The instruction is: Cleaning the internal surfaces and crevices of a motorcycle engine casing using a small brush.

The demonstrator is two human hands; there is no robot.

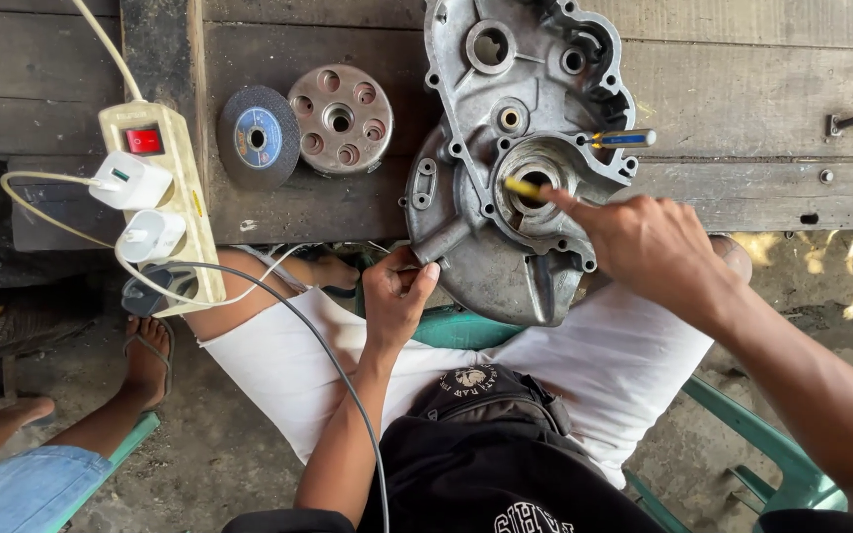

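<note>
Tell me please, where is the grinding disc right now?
In the head view, upper left on the wooden bench, the grinding disc leans beside the holed metal hub.

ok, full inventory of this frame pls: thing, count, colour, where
engine case cover: 1, grey metal, on the bench edge, centre
yellow-handled tool: 1, yellow, at the cover's round bore, in the right hand
blue and yellow screwdriver: 1, lying on the cover's right side
cutting disc: 1, dark grey with blue label, on the bench, left of centre
round holed metal part: 1, grey-pink, right of the disc
power strip: 1, cream with red switch, left, two white plugs in it
black cable: 1, across the lap
wooden bench: 1, dark brown, top
green chair: 1, under the person
other person's foot: 1, in a sandal, lower left
left hand: gripping the cover's lower edge
right hand: holding the tool
</note>
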